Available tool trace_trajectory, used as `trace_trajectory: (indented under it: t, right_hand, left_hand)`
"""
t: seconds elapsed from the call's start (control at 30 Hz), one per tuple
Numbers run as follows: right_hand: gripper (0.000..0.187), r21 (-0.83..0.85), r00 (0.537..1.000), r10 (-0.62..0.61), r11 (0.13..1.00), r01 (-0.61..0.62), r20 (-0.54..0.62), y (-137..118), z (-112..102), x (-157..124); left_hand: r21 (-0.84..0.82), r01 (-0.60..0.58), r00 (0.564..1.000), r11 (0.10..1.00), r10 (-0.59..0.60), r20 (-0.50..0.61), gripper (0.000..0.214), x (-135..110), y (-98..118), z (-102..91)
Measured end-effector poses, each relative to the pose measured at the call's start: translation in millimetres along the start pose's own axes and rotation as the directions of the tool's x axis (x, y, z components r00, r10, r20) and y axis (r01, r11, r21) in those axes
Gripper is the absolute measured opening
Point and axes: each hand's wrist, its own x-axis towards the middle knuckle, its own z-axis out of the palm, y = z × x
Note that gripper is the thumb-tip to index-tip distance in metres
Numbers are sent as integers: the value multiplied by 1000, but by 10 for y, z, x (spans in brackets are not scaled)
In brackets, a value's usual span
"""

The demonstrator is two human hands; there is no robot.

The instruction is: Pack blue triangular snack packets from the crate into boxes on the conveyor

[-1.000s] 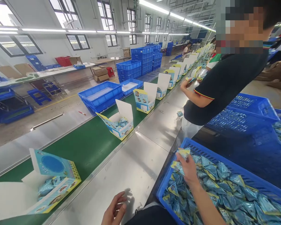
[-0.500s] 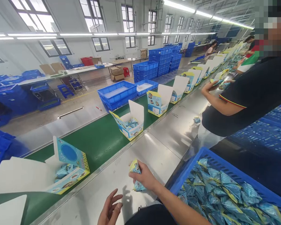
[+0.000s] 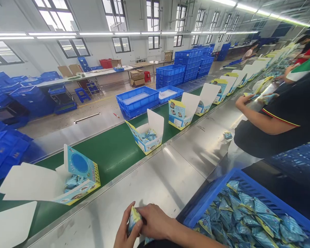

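Low at the front of the metal worktop, my left hand (image 3: 127, 229) grips a blue and yellow pyramid-shaped packet (image 3: 134, 217) between thumb and fingers. My right hand (image 3: 156, 220) is closed against the same packet from the right, its fingertips partly hidden. Below the right hand, a bit of blue packet (image 3: 148, 240) shows; I cannot tell whether that hand holds it. To the right, a blue crate (image 3: 196, 208) is full of similar packets. On the green belt, an open carton (image 3: 79, 193) and another open carton (image 3: 150, 144) contain blue packets.
The green conveyor belt (image 3: 111, 155) carries a row of open cartons (image 3: 181, 113) into the distance. A loose packet (image 3: 227, 135) lies on the metal worktop (image 3: 175, 172). A co-worker (image 3: 279, 120) stands at the right. Blue bins (image 3: 136, 98) stand beyond the belt.
My right hand has drawn back toward me with the packet. My left hand, open and apart before, has closed on it. The view has shifted somewhat left.
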Motion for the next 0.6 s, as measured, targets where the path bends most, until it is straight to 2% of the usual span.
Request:
trace_trajectory:
  t: [0.13,0.23,0.3,0.37,0.43,0.47,0.53,0.6]
  right_hand:
    - [39,-199,997,18,980,-2,78,33,56,30]
    - [29,-153,995,-22,988,37,96,200,106,79]
    - [25,-18,989,-79,996,82,124,374,73,71]
    - [30,169,970,-129,981,95,204,576,-36,14]
    - [37,325,945,-138,945,36,298,779,-200,-81]
    - [40,371,934,-123,928,-11,335,872,-287,-133]
    - [45,427,930,-62,898,-107,363,1027,-443,-227]
    - [46,518,950,14,836,-182,311,1131,-551,-280]
  left_hand:
    - [313,-123,992,942,109,61,75,16,63,50]
    - [476,-202,974,856,229,2,65,63,96,98]
    - [434,-212,969,876,247,-25,60,102,99,108]
    - [253,-144,983,956,168,-74,63,127,104,73]
    - [31,-47,987,998,51,-150,74,124,128,-17]
    - [-27,-20,982,999,15,-186,81,110,151,-79]
    - [-47,-17,973,999,6,-231,92,68,222,-224]
    - [-24,2,952,1000,-10,-305,98,28,318,-377]
